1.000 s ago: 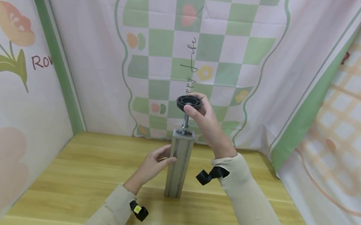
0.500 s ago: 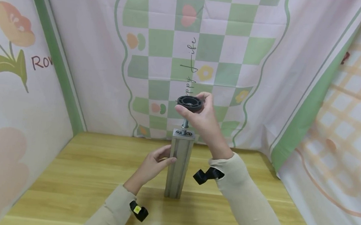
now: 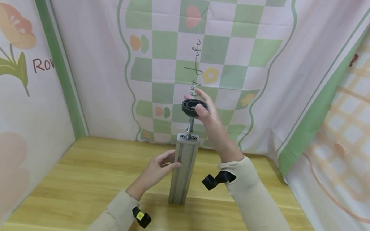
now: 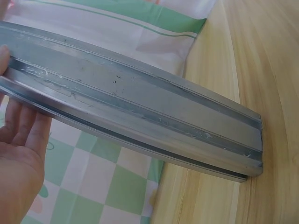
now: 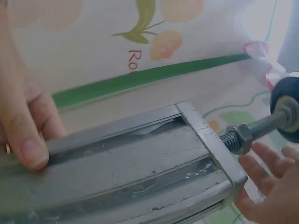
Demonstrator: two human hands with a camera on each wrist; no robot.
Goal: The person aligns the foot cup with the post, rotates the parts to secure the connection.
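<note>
An aluminium extrusion profile (image 3: 183,173) stands upright on the wooden table. My left hand (image 3: 158,167) grips it at the upper left side, thumb on the near face; in the left wrist view the fingers (image 4: 25,126) lie behind the profile. From its end plate (image 5: 210,142) rises a threaded rod (image 5: 261,127) with a hex nut (image 5: 239,138). A black levelling foot (image 3: 188,110) sits on top of the rod, cupped side up. Around its right side is my right hand (image 3: 215,127), with thumb over the rim and fingers stretched out loosely behind.
The wooden table (image 3: 101,181) runs back to a checked cloth curtain (image 3: 164,45). Printed cloth also hangs at left (image 3: 5,116) and right (image 3: 348,150). Each wrist carries a black camera mount.
My right hand turned inward about the foot, then swung back, its fingers now loosened and spread. The left hand and the profile have stayed still.
</note>
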